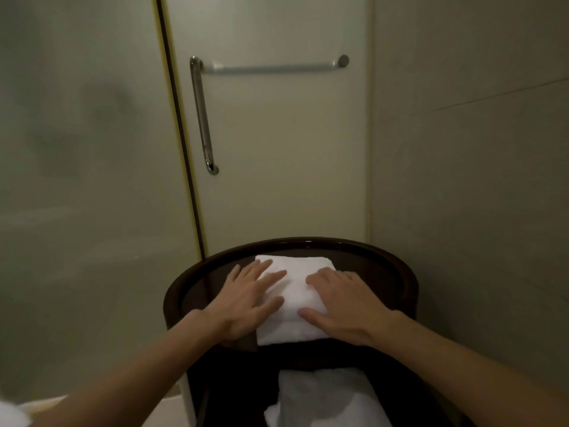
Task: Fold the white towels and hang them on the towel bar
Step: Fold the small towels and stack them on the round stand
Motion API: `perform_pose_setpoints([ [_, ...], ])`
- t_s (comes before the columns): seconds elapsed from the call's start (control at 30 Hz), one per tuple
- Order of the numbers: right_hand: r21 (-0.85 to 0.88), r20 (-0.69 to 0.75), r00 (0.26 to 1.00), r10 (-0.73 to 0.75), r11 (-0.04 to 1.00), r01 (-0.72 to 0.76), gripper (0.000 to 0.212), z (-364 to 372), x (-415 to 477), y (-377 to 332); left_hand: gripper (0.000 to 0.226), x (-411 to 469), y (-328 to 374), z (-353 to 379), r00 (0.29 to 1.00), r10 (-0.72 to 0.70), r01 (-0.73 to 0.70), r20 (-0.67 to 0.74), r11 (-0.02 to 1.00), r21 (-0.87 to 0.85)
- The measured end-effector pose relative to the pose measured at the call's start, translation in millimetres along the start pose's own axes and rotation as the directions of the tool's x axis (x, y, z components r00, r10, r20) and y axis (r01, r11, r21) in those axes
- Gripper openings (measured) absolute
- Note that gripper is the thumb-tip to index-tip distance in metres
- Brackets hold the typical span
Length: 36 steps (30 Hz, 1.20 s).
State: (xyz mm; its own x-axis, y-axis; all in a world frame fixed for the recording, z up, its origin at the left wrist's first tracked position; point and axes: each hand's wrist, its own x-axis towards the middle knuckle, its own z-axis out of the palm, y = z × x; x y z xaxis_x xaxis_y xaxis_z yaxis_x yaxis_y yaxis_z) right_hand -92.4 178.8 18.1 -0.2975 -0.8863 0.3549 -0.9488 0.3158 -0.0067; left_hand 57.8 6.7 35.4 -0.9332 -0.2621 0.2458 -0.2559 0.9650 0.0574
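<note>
A folded white towel (pixel 295 292) lies in the middle of the round dark counter (pixel 308 241). Its far end is near the far rim and its near end reaches the near edge. Both hands lie flat on top of it. The left hand (pixel 246 300) covers the left side with its fingers straight and spread, and the right hand (pixel 345 306) covers the right side in the same way, with the thumb along the near part. Neither hand pinches the cloth; they press it down. I judge this is to flatten the fold, so that the layers keep their shape when the towel is lifted.

The raised rim of the counter gives a firm, level place for folding, and this seems to be why the towel is worked here and not in the air.

The towel bar (pixel 271 68) is on the door (pixel 277 180) behind the counter, high above its far rim, and nothing hangs on it. The hanging step is therefore not yet done.

A second white towel (pixel 326 399) lies loose and unfolded below the near edge of the counter. I cannot tell what carries it. It probably waits for its turn.
</note>
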Motion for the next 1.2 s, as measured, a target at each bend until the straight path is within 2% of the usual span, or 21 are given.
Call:
perform_pose_setpoints([
  [0.1, 0.007, 0.053, 0.998, -0.017, 1.000, 0.017, 0.069, -1, 0, -1, 0.053, 11, 11, 5, 1.000, 0.002, -0.003, 0.016, 1.000, 0.005],
  [0.27, -0.003, 0.134, 0.990, -0.035, 0.999, 0.035, 0.067, 4, -2, 2, 0.053, 18, 18, 21, 0.992, 0.012, -0.013, 0.124, 1.000, 0.013],
  [0.63, 0.033, 0.120, 0.992, -0.038, 0.999, 0.034, 0.065, 7, -6, 2, 0.051, 15, 18, 31, 0.996, 0.001, -0.003, 0.093, 1.000, 0.027],
  [0.7, 0.067, 0.047, 0.999, -0.011, 0.998, 0.007, 0.060, 3, -11, -1, 0.051, 14, 20, 28, 0.994, -0.013, 0.011, 0.106, 1.000, 0.023],
  [0.77, 0.070, -0.133, 0.991, -0.011, 0.997, 0.021, 0.047, -2, -21, -5, 0.052, 14, 23, 24, 0.993, -0.024, 0.020, 0.118, 0.999, 0.032],
  [0.83, 0.114, -0.319, 0.946, -0.057, 0.989, 0.098, 0.034, -5, -34, -10, 0.056, 15, 25, 21, 0.990, -0.032, 0.027, 0.138, 0.999, 0.036],
  [0.9, 0.170, -0.376, 0.919, -0.114, 0.967, 0.190, 0.027, -6, -50, -14, 0.064, 17, 27, 18, 0.985, -0.053, 0.047, 0.162, 0.998, 0.042],
  [1.03, 0.283, -0.192, 0.958, -0.213, 0.923, 0.262, 0.023, 4, -78, -18, 0.071, 17, 26, 19, 0.987, -0.054, 0.047, 0.154, 0.998, 0.048],
  [1.13, 0.297, 0.061, 0.959, -0.276, 0.923, 0.246, 0.022, 20, -92, -15, 0.069, 17, 26, 20, 0.990, -0.049, 0.044, 0.129, 0.998, 0.040],
  [1.2, 0.251, 0.248, 0.921, -0.302, 0.938, 0.240, 0.028, 32, -97, -12, 0.069, 16, 26, 20, 0.991, -0.052, 0.047, 0.126, 0.998, 0.039],
])
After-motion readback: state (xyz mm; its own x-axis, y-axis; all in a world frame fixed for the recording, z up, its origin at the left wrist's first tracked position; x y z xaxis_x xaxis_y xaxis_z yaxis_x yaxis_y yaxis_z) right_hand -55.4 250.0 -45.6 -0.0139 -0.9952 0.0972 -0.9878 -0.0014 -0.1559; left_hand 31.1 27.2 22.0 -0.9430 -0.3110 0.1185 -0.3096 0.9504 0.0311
